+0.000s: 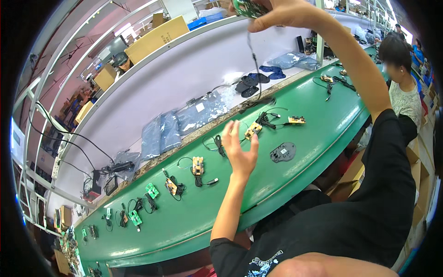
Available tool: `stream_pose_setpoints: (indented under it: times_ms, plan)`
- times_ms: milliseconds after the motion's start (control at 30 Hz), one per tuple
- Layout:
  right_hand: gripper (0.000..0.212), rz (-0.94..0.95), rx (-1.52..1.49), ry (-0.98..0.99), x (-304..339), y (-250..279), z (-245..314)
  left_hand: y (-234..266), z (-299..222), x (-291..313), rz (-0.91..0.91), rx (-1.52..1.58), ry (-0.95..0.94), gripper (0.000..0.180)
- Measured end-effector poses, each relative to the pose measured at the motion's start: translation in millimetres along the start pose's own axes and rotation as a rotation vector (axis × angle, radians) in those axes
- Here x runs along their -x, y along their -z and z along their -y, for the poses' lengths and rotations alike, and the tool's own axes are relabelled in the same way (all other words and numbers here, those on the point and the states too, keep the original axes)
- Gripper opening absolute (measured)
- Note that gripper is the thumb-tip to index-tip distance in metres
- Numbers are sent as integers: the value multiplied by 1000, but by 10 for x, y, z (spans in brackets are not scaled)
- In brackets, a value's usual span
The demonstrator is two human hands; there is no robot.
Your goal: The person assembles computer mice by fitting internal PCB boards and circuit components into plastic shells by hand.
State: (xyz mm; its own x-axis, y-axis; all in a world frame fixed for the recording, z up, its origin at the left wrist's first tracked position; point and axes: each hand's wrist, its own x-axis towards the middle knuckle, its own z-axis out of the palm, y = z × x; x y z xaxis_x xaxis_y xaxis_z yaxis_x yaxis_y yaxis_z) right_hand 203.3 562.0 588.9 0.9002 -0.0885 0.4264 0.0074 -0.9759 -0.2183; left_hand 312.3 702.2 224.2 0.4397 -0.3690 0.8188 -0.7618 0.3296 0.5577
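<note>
Right hand (281, 13), raised high near the top edge of the view, has its grip closed on a green circuit board (249, 8), whose black cable (255, 69) hangs down to a coiled end on the green counter (323, 134). Left hand (240, 150) hovers open above the counter, fingers spread, holding nothing, just beside a yellow circuit board (252, 130). A black round base plate (283, 152) lies near, and clear plastic bags (184, 122) line the counter's far edge.

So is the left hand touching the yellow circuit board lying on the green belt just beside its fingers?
Cannot tell. In the head view the left hand is open with fingers spread, and its fingertips overlap the yellow circuit board on the green belt; no clear contact or gap shows.
</note>
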Motion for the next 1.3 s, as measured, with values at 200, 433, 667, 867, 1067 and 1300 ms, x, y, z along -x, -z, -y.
stream_pose_setpoints:
  times_ms: [200, 433, 667, 867, 1067, 1300]
  plan:
    - [47, 44, 40, 1, 147, -472, 749, 581, -710, -679, 70, 572, 180, 54]
    - [40, 180, -804, -207, 1425, -1740, -417, 565, -143, 64, 511, 1046, 973, 19]
    - [31, 349, -949, -253, 1954, -2185, -645, 293, 26, 148, 668, 661, 902, 26]
    - [28, 368, -1174, -452, 2200, -2491, -1203, 11, 151, 374, 637, 655, 948, 24]
    - [18, 36, -1091, -542, 2341, -3142, -1487, -240, 164, 603, 577, 372, 1037, 22]
    - [24, -56, -967, -446, 2411, -3145, -1475, -320, 77, 607, 698, 98, 809, 13]
